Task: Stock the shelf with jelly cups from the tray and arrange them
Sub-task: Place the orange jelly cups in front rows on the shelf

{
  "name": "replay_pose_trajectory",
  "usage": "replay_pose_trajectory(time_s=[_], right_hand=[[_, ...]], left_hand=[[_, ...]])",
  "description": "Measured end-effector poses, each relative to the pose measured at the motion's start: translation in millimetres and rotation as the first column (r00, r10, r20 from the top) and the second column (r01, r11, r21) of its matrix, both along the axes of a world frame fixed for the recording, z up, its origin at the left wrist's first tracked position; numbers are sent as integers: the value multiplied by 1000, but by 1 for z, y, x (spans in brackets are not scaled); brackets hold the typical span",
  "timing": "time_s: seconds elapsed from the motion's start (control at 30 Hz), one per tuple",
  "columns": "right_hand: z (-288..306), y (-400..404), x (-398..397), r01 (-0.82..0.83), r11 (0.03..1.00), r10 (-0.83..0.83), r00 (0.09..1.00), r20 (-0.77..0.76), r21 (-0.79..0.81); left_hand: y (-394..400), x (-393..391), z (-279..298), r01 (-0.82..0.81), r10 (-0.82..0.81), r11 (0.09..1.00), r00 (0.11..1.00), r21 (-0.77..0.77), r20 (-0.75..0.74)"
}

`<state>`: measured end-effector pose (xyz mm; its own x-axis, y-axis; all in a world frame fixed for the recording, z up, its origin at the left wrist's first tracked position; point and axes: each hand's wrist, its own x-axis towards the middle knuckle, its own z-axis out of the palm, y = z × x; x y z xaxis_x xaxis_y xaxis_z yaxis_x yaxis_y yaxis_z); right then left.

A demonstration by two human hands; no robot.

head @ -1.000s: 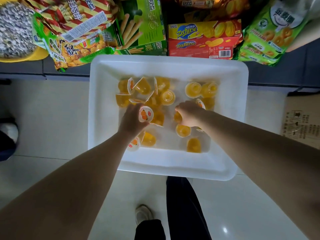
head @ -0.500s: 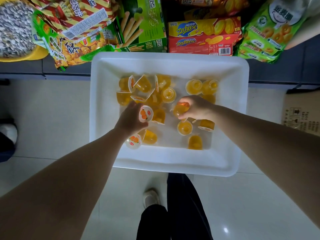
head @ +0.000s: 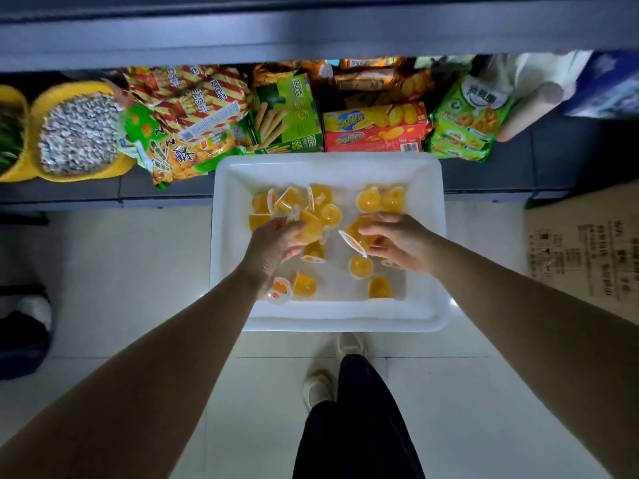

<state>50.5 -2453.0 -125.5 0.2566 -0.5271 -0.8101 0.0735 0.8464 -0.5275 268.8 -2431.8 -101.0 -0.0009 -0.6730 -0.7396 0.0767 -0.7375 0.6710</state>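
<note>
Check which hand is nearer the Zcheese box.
Right. The right hand is below the Zcheese box, almost in line with it; the left hand is below and further left.

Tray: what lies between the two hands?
In the head view, bare white tray floor separates the left hand and right hand, each holding a jelly cup.

A white tray (head: 428,236) sits on the pale floor against a dark shelf (head: 166,188), with orange jelly cups (head: 369,199) scattered inside. The left hand (head: 276,242) grips one cup (head: 309,228) above the tray; the right hand (head: 397,242) holds another cup (head: 358,233), its lid facing left. Snack packs (head: 193,108) and biscuit boxes (head: 375,129) crowd the shelf. A cardboard box (head: 587,250) stands at the right.
</note>
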Motion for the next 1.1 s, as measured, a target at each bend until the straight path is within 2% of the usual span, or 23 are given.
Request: replay_pose_trajectory(time_s=[0.1, 0.17, 0.2, 0.27, 0.33, 0.47, 0.57, 0.73, 0.8, 0.93, 1.03, 1.1], right_hand=[[36, 4, -2, 98, 995, -97, 988, 119, 3], [103, 15, 1, 157, 983, -144, 980, 139, -91], [107, 15, 2, 185, 979, -170, 973, 158, -86], [141, 17, 3, 228, 966, -205, 964, 171, -122], [188, 22, 6, 300, 939, -256, 935, 247, -166], [301, 21, 7, 375, 871, -253, 896, 365, -318], [386, 18, 2, 387, 796, -216, 900, 379, -466], [517, 2, -12, 543, 601, -256, 826, 502, -587], [562, -8, -21, 548, 524, -257, 832, 492, -652], [632, -30, -45, 556, 423, -263, 831, 491, -715], [662, -56, -68, 544, 382, -225, 839, 495, -747], [671, -78, -84, 508, 372, -257, 860, 440, -777]], left_hand=[[0, -8, 29, -88, 94, 995, 981, 39, -173], [3, -8, 96, -142, 138, 990, 959, 1, -247], [3, -12, 99, -151, 149, 988, 946, 14, -289], [1, -15, 131, -158, 150, 987, 947, -6, -283], [1, -13, 177, -157, 135, 986, 950, -56, -283], [-11, -9, 278, -33, -15, 967, 982, -254, -187], [-22, -11, 360, 70, -119, 921, 987, -384, -104], [-39, -38, 489, 85, -151, 810, 986, -580, -66], [-48, -53, 533, 106, -162, 759, 986, -642, -29], [-75, -84, 602, 134, -149, 641, 988, -756, 49], [-107, -112, 633, 118, -84, 579, 993, -807, 85], [-130, -133, 644, 113, -39, 552, 993, -826, 110]])
